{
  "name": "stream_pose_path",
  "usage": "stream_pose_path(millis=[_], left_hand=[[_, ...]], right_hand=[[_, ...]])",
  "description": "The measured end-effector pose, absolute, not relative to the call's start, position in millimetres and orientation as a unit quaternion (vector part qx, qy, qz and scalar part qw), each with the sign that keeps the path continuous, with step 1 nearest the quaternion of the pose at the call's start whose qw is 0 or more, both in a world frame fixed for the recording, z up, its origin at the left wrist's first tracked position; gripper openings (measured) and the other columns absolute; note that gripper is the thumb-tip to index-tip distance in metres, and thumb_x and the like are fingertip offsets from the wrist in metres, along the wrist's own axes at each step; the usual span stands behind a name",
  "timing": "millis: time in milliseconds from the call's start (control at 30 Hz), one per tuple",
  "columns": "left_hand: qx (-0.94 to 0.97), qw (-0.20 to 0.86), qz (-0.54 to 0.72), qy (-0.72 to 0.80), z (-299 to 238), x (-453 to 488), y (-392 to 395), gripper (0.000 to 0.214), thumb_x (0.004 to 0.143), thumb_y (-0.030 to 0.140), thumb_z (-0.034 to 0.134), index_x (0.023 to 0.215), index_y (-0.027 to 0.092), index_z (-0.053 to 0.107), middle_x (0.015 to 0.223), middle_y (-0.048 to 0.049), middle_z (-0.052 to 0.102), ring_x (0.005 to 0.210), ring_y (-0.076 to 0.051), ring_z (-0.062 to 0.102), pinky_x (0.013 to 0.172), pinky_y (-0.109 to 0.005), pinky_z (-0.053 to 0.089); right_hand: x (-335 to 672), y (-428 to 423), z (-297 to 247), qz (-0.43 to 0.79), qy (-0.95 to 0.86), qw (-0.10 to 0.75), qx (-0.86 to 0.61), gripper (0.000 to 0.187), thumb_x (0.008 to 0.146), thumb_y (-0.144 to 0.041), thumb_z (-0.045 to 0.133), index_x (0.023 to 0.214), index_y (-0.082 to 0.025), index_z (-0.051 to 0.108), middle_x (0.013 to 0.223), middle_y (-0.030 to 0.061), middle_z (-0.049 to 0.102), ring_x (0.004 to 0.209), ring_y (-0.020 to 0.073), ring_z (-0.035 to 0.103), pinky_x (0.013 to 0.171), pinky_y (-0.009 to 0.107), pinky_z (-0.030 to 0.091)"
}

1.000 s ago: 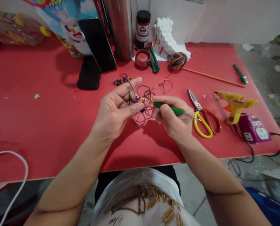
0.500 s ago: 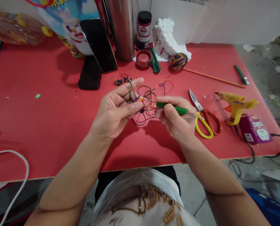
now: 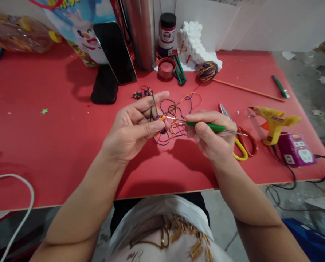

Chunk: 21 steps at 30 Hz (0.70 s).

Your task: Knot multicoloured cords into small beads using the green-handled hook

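Note:
My left hand (image 3: 133,127) pinches a small multicoloured crochet piece (image 3: 160,118) between thumb and fingers, with the forefinger stretched out and yarn running over it. My right hand (image 3: 210,136) grips a green-handled crochet hook (image 3: 206,126), its metal tip pointing left at the piece. Loose multicoloured yarn (image 3: 179,109) loops on the red table (image 3: 55,138) under both hands and runs back to a yarn ball (image 3: 207,71).
Scissors (image 3: 240,140) with yellow and red handles lie right of my right hand. A yellow glue gun (image 3: 271,122) and purple power strip (image 3: 296,149) are further right. A phone (image 3: 114,52) on a black stand, a jar (image 3: 166,31) and white foam (image 3: 195,43) stand behind.
My right hand has drawn the hook to the right, away from the crochet piece, and now covers part of the scissors. The left hand stays where it was.

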<state>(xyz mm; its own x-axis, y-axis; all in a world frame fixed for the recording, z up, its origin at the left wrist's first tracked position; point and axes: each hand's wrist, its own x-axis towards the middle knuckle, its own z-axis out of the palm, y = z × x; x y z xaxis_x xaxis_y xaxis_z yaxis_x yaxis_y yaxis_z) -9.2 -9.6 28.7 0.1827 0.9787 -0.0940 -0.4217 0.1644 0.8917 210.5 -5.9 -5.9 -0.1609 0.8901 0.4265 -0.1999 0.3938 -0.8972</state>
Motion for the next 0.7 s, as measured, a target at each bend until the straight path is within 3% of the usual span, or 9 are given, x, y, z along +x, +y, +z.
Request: stream_pose_path(millis=[300, 700], left_hand=[[0.426, 0.693, 0.474, 0.337, 30.0, -14.0, -10.4, 0.057, 0.076, 0.019, 0.093, 0.132, 0.017, 0.083, 0.074, -0.0039, 0.073, 0.066, -0.014, 0.070, 0.066, -0.023, 0.058], [0.474, 0.765, 0.340, 0.272, 25.7, -12.8, -9.1, 0.053, 0.078, 0.023, 0.086, 0.131, 0.021, 0.085, 0.067, -0.0041, 0.067, 0.056, -0.014, 0.058, 0.056, -0.027, 0.047]], right_hand=[[223.2, -3.0, 8.1, 0.485, -0.625, 0.539, -0.290, 0.016, 0.095, -0.038, 0.084, 0.105, -0.027, 0.090, 0.076, 0.0031, 0.078, 0.062, 0.0176, 0.067, 0.058, 0.033, 0.056], [228.4, 13.0, -4.1, 0.618, -0.583, 0.495, -0.183, 0.017, 0.088, -0.036, 0.087, 0.093, -0.020, 0.090, 0.056, -0.0005, 0.070, 0.043, 0.0107, 0.053, 0.043, 0.026, 0.040]])
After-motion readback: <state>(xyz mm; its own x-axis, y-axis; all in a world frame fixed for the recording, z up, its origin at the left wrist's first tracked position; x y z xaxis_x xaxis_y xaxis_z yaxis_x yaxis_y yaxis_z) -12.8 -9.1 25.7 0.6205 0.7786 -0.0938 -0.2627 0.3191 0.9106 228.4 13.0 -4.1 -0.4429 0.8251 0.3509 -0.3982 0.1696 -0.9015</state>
